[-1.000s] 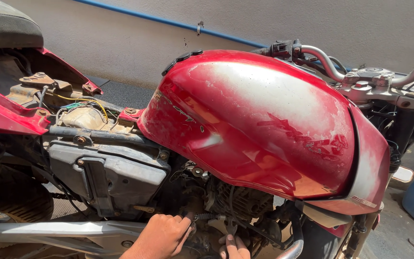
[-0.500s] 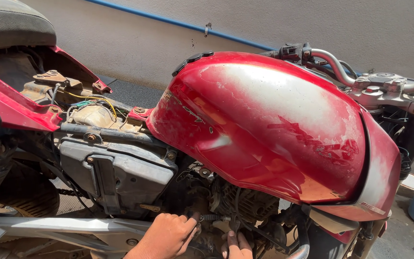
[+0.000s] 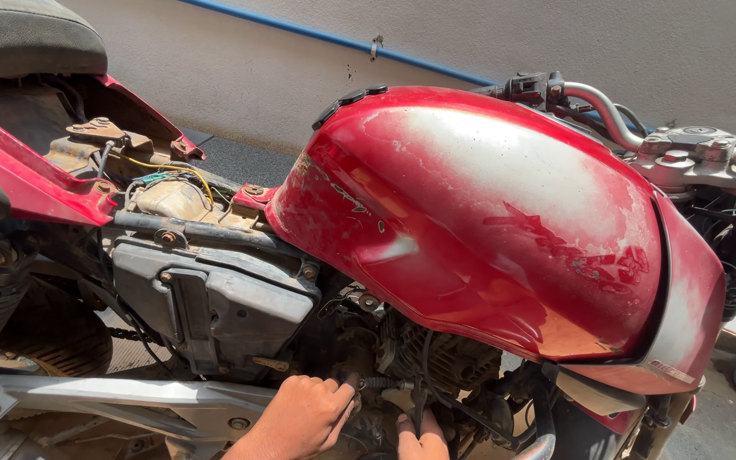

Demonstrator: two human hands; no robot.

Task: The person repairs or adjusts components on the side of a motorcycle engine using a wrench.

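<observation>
Hands point(image 3: 300, 417) at engine point(image 3: 436, 362) under tank point(image 3: 487, 221)

Dark engine point(image 3: 436, 366) under the red tank point(image 3: 504, 221)
Greasy, finned and crossed by black cables, it sits below the tank; a small ribbed fitting point(image 3: 378, 383) juts out sideways at its lower left.

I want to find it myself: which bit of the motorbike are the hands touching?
Find the big red fuel tank, faded white on top. Look straight under it into the dark engine. There the left hand pinches a short ribbed metal piece that sticks out sideways, with the right hand just below; it is pale and ridged, unlike the black cables around it.
</observation>
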